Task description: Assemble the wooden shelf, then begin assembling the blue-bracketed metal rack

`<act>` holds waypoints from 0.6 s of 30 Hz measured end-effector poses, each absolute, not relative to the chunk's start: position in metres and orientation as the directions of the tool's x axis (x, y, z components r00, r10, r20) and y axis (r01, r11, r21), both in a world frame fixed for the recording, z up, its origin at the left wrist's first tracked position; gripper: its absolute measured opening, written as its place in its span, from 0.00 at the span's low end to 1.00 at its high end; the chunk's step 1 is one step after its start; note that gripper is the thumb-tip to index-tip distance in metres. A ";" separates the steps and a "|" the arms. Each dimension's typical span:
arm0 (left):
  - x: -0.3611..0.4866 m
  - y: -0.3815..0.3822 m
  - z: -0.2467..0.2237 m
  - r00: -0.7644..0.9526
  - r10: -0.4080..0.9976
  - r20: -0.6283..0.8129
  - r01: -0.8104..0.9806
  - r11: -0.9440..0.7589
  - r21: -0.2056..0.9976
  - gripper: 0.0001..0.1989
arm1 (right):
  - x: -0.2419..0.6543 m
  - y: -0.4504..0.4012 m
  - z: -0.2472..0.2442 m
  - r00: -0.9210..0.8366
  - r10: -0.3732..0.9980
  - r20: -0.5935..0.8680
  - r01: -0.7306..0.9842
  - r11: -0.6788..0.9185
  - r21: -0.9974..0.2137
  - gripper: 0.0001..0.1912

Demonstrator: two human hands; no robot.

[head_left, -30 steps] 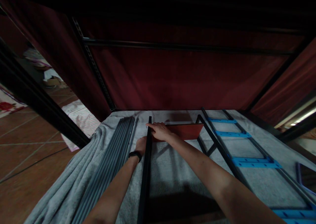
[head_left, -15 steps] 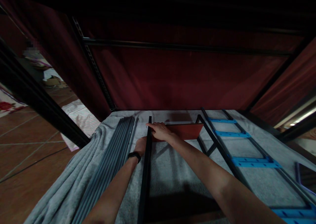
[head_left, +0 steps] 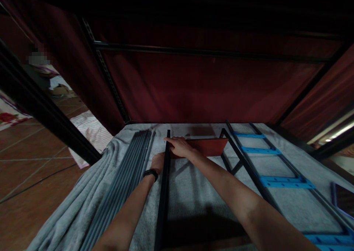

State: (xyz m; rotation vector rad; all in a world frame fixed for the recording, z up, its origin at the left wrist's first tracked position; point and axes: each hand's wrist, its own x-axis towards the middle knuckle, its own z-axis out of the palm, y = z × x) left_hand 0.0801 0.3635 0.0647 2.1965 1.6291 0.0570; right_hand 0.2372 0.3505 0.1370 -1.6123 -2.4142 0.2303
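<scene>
Left hand (head_left: 158, 162): lay against black frame (head_left: 163, 195), grip hidden, could not be told. Right hand (head_left: 179, 146): one finger stretched across frame, pinch unclear. Frame: rested on grey blanket (head_left: 103, 173); judged stiff, slick, best held by sides. Red board (head_left: 212, 147): spanned far end.

No readable text, labels, brands or numbers.
</scene>
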 end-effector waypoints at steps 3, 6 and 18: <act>0.079 0.363 0.063 0.344 0.921 -0.184 0.899 -0.267 0.346 0.16 | 0.237 0.351 0.137 -0.372 0.923 0.099 0.889 0.385 -0.250 0.31; 0.074 0.363 0.061 0.354 0.918 -0.178 0.891 -0.273 0.362 0.15 | 0.237 0.351 0.135 -0.373 0.922 0.102 0.888 0.387 -0.248 0.30; 0.078 0.367 0.058 0.295 0.942 -0.159 0.899 -0.217 0.380 0.14 | 0.237 0.350 0.139 -0.373 0.923 0.093 0.885 0.385 -0.264 0.29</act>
